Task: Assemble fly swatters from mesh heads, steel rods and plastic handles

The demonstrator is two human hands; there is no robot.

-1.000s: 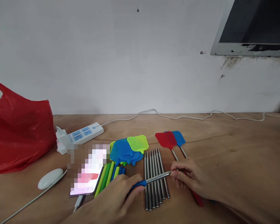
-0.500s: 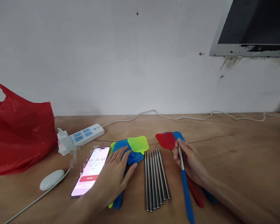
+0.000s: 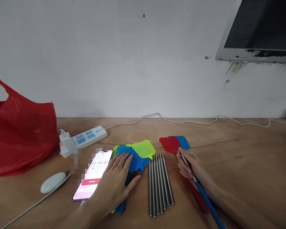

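My right hand [image 3: 193, 165] pinches the bare metal end of a rod with a blue grip [image 3: 208, 203]. The rod slants down to the right, its lower end running out of the frame. Just beyond the fingertips lie a red fly swatter head [image 3: 169, 144] and a blue one [image 3: 183, 142]; a red handle [image 3: 198, 197] runs partly hidden under the hand. My left hand [image 3: 119, 175] rests with spread fingers on a blue fly swatter head [image 3: 135, 159], overlapping yellow-green fly swatter heads [image 3: 144, 149]. Between the hands, several metal rods [image 3: 158, 184] lie side by side.
A lit phone [image 3: 95, 175] lies against my left forearm. Farther left are a white power strip [image 3: 92, 138], a white oval device [image 3: 52, 183] with a cable, and a red plastic bag [image 3: 23, 136]. A white cord [image 3: 186, 121] runs along the wall.
The blue grip has swung to the right, so the rod now slants across below my right hand. Under my left hand, the blue and yellow-green swatter heads have shifted slightly right.
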